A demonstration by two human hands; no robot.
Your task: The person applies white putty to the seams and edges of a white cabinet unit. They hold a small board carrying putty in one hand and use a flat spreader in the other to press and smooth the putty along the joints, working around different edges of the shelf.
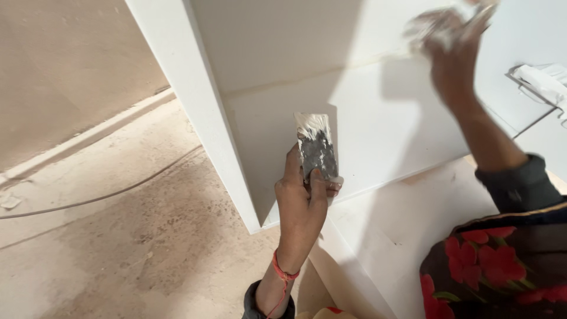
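While the left hand (302, 195) closes around the lower end of a flat putty knife (318, 147), thumb pressed across its face and fingers wrapped behind, the blade stands upright with its white-smeared tip uppermost. Held this way, the blade appears to serve as a small carrying board for filler, kept clear of the surface and within reach of the other hand. A red thread (282, 274) circles the left wrist.

The right hand (452, 44), raised to the upper right and blurred by motion, grips a second tool (449, 23) laden with white paste and sets it against the white panel (378, 112); the fingers look curled about it, though the blur hides the exact grip and the tool's kind. A dark sleeve (520, 183) covers that forearm, and below it lies dark cloth with red flowers (496, 266).

Both hands work at a white boxlike cabinet (195, 88), whose front edge runs diagonally down the view and whose inner faces meet at a faint seam. A white fitting (540, 80) is fixed to the panel at the far right. Beyond the cabinet lies a dusty concrete floor (118, 236), crossed by a thin cable (106, 195), with a plain wall (65, 65) rising behind.
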